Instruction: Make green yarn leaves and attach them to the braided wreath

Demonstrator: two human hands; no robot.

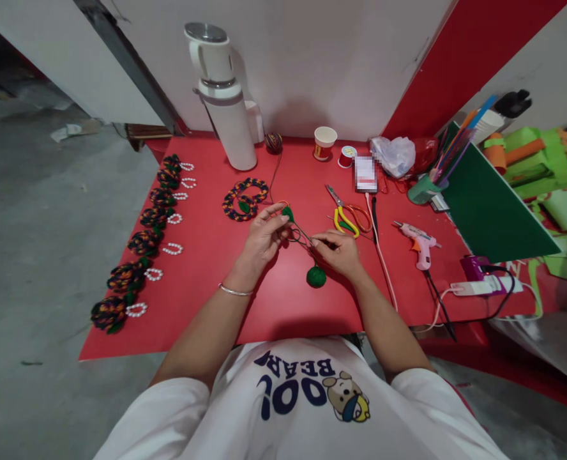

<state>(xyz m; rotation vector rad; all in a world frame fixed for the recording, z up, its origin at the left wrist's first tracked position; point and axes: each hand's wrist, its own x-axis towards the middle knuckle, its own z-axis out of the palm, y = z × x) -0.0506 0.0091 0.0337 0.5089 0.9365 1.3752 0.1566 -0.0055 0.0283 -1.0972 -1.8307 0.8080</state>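
Between the thumb and fingers of my left hand (265, 237) is a small green crocheted piece (288, 213). My right hand (337, 250) is closed in a pinch on dark green yarn (303, 232), which runs across to that piece; whether a thin hook is also in the fingers I cannot tell. A loop of yarn hangs between the hands. Just below them, on the red table (283, 306), lies a green yarn ball (316, 276). Beyond my left hand rests a multicoloured braided cord (230, 203) with a green leaf-like piece on it.
Dark multicoloured knitted pieces (143, 243) with bead loops (173, 248) line the left edge. A tall flask (230, 121), paper cup (324, 143) and thread spool (347, 156) stand behind. To the right are yellow-handled pliers (343, 214), orange-handled scissors (364, 217), a pink glue gun (420, 243) and a power strip (479, 288).
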